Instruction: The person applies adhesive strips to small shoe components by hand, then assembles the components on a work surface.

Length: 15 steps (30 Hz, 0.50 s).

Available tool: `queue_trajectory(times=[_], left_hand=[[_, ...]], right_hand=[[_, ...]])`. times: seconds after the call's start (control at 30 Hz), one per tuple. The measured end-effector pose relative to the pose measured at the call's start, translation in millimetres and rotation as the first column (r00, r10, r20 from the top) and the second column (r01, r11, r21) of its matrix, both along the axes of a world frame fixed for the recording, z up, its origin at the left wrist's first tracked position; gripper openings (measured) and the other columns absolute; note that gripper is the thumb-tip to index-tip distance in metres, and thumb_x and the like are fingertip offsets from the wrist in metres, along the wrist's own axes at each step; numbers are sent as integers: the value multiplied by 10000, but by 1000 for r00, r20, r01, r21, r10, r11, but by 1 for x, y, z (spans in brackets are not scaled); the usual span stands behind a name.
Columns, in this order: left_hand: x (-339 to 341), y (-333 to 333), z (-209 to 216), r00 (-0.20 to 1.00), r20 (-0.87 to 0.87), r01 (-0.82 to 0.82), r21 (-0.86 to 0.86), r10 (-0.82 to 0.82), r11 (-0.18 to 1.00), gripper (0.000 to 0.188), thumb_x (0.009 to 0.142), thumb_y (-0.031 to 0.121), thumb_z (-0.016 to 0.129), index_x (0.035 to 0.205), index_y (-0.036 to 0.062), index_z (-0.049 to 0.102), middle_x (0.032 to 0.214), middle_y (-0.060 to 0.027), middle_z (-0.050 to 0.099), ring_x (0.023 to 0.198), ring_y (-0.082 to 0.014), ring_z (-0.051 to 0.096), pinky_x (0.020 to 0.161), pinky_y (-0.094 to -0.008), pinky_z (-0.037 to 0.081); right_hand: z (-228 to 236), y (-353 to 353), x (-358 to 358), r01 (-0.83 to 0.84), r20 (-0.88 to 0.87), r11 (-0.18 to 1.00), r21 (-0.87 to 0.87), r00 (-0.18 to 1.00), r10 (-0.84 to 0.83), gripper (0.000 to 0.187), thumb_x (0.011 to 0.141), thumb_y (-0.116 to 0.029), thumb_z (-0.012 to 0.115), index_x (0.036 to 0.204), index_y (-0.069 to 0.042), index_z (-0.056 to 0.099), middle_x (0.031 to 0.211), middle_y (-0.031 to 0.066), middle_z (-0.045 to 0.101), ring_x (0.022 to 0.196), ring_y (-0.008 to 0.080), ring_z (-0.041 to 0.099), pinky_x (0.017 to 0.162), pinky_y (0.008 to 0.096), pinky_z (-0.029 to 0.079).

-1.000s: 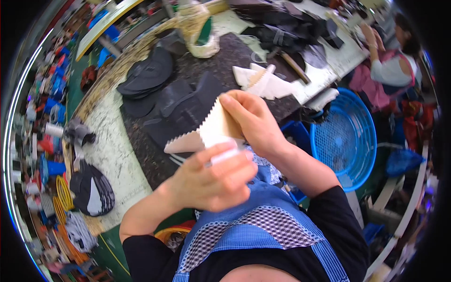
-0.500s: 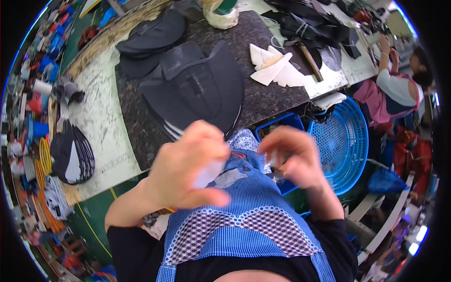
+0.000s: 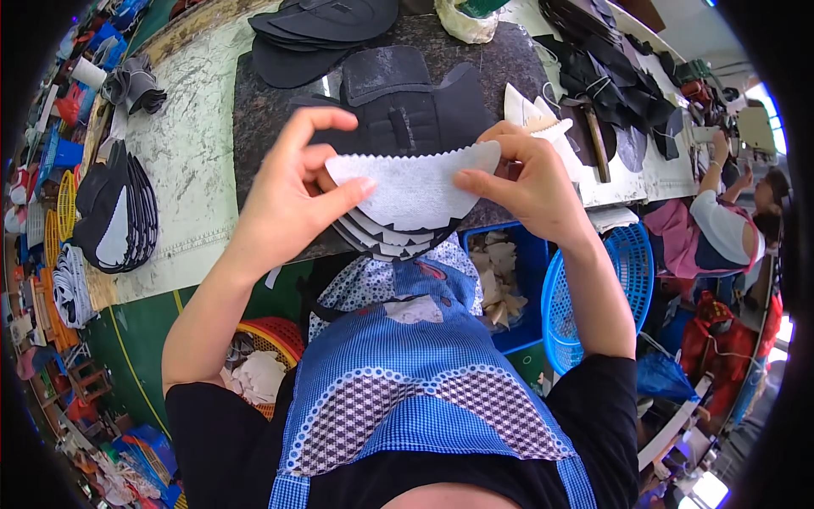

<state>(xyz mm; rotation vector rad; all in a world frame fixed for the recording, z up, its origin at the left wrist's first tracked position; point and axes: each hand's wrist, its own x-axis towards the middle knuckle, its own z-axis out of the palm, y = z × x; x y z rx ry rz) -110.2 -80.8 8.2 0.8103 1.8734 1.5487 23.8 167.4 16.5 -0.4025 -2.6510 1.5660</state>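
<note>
A pale grey crescent-shaped toe-stiffener piece [image 3: 415, 191] with a zigzag upper edge is stretched between my hands. My left hand [image 3: 284, 191] pinches its left end, thumb in front and forefinger raised. The right end is gripped between thumb and fingers of my right hand [image 3: 538, 178]. Just behind and below it lies a stack of black shoe-upper pieces [image 3: 403, 123] on a dark stone slab [image 3: 271, 161]. Grey-white layered edges show at the stack's near side. The piece hides part of the stack.
More black uppers [image 3: 318, 25] lie at the slab's far left. Cream zigzag pieces [image 3: 530, 110] and a wooden-handled hammer [image 3: 598, 144] are on the right. Another black stack [image 3: 119, 212] sits left. Blue baskets [image 3: 555, 314] stand below the right edge; a co-worker [image 3: 712, 220] sits beyond.
Both hands have moved forward and up over the black stack. The grey piece, formerly blurred near my left hand, is now spread flat between both hands. My view has shifted.
</note>
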Motion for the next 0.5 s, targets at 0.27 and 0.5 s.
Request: queue_trajectory(times=[0.27, 0.5], left_hand=[[5, 10, 14, 960, -221, 43, -494, -174, 868, 292, 825, 99, 805, 1033, 64, 603, 859, -17, 625, 722, -95, 605, 612, -248, 450], [42, 7, 4, 425, -812, 209, -342, -400, 916, 842, 697, 356, 848, 1423, 79, 526, 1454, -138, 501, 1347, -371, 483, 1112, -505, 385]], right_hand=[[-13, 9, -10, -77, 88, 995, 63, 994, 71, 259, 830, -216, 829, 875, 16, 723, 910, -17, 554, 696, 53, 487, 619, 233, 390], [-16, -8, -12, -65, -61, 971, 228, 995, 81, 356, 748, -258, 834, 780, 41, 643, 823, 105, 571, 675, 235, 570, 614, 350, 457]])
